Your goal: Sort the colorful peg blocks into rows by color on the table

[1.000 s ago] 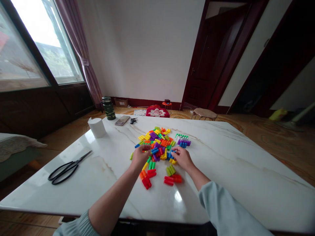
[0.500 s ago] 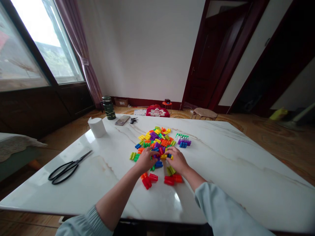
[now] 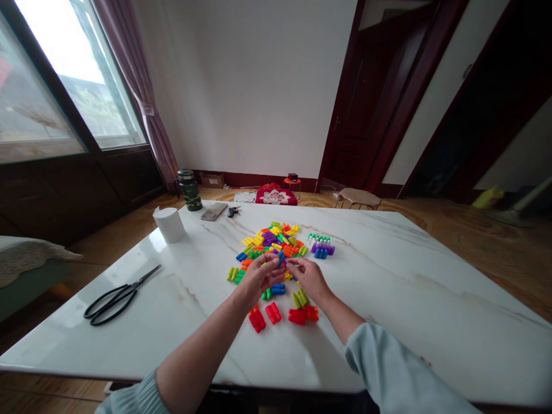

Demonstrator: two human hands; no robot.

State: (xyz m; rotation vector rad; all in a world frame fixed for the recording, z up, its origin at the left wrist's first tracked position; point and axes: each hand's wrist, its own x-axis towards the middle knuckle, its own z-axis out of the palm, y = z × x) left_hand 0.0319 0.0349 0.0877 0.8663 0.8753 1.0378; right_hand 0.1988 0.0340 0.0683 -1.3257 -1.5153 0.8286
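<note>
Both of my hands are over the near part of a pile of coloured plastic toy building pieces (image 3: 287, 241), shaped like joined short tubes. My left hand (image 3: 260, 277) pinches a blue building piece (image 3: 280, 259) between thumb and fingers. Close beside it, my right hand (image 3: 311, 277) has its fingertips pressed together; what they grip, if anything, is too small to make out. Below the hands lie another blue piece (image 3: 278, 289), a lime-green piece (image 3: 300, 298) and red pieces (image 3: 273, 313). The hands cover part of the pile.
Right of the pile stand purple, blue and green-white pieces (image 3: 322, 249) in rows. Black-handled scissors (image 3: 115, 300) lie at the left of the marble-patterned table (image 3: 388, 276). Farther back are a paper roll (image 3: 169, 225), a camouflage flask (image 3: 190, 191), a phone (image 3: 214, 211) and keys (image 3: 233, 211).
The red piece between my hands is gone from there, and a blue piece is now in my left fingers. One red piece on the near table has turned. My hands stay close together.
</note>
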